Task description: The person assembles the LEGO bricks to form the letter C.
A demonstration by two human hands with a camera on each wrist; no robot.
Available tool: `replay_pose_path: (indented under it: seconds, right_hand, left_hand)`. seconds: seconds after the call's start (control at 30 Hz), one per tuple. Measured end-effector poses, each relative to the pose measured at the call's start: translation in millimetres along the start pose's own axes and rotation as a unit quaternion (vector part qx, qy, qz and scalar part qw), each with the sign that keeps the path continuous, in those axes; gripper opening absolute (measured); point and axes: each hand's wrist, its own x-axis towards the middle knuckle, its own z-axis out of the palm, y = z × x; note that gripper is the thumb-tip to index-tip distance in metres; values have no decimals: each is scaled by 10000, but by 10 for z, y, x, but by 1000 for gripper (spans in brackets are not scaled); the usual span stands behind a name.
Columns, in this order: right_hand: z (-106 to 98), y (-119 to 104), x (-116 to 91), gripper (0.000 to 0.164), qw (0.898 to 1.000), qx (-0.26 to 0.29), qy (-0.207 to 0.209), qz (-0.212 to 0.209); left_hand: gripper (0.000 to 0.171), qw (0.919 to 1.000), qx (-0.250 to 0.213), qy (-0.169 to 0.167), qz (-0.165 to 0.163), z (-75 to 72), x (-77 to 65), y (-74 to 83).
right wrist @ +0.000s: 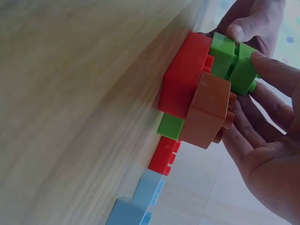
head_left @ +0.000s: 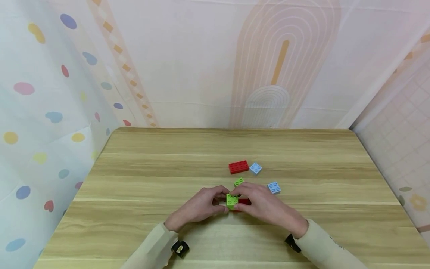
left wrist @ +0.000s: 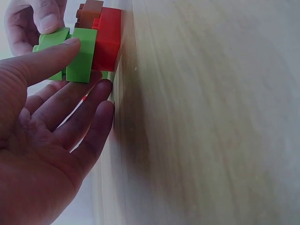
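Partly stacked: brown brick (right wrist: 206,110) and lower green brick (right wrist: 221,55) (gripped by left hand (head_left: 203,204)) are on red base brick (right wrist: 183,77); upper green brick (right wrist: 243,69), pinched by right hand (head_left: 265,204), looks not fully seated. Four loose bricks (head_left: 238,167) are unattached.

Left hand (left wrist: 40,136), thumb on green brick (left wrist: 80,63), beside red brick (left wrist: 108,37) and brown brick (left wrist: 89,18)

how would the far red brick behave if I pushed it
The red brick looks like hard plastic, so probably stiff. Low and boxy, it should slide rather than roll. Pushed right, it may bump the blue brick beside it.
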Motion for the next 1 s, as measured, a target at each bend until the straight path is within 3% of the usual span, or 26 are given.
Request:
replay_pose_path:
  seconds: [0.63, 1.0]
  right_hand:
    - [6, -5, 14, 24, 9998, -97, -184, -48]
    - [31, 15, 17, 22, 9998, -149, -86, -72]
  left_hand:
    - [34, 9997, -189, -129, -76, -34, -43, 0]
    - [32, 9999, -84, -92, 100, -14, -26, -18]
